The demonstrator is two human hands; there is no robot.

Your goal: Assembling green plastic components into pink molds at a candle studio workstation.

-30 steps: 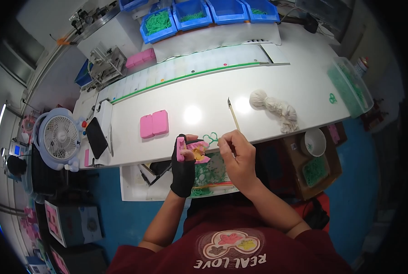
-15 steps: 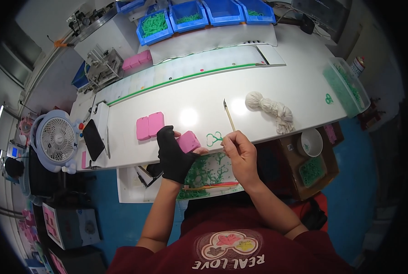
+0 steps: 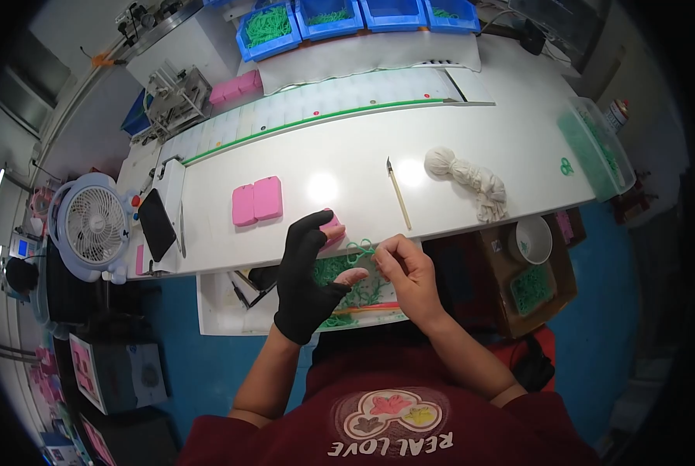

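My left hand (image 3: 304,279), in a black glove with bare fingertips, is open, with thumb and fingers spread apart. Its fingers lie over a pink block (image 3: 334,234) at the table's front edge, which they partly hide. My right hand (image 3: 409,276) is bare and pinches a thin green looped piece (image 3: 360,250) between thumb and fingertips, just right of the block. Beyond that hand, a slim wooden-handled knife (image 3: 398,194) rests on the table, its dark tip pointing away. Two more pink blocks (image 3: 256,201) sit side by side to the left.
Below the table edge, an open drawer (image 3: 215,311) holds green pieces and a red-orange stick. A bundled cream cloth (image 3: 468,181) lies at right, near a clear tub (image 3: 607,159) of green pieces. Blue bins (image 3: 328,29) line the back. A white fan (image 3: 95,225) stands left.
My left hand has loosened from the pink block and spread its thumb toward me. My right hand has picked up the green looped piece and drawn it nearer, past the table edge.
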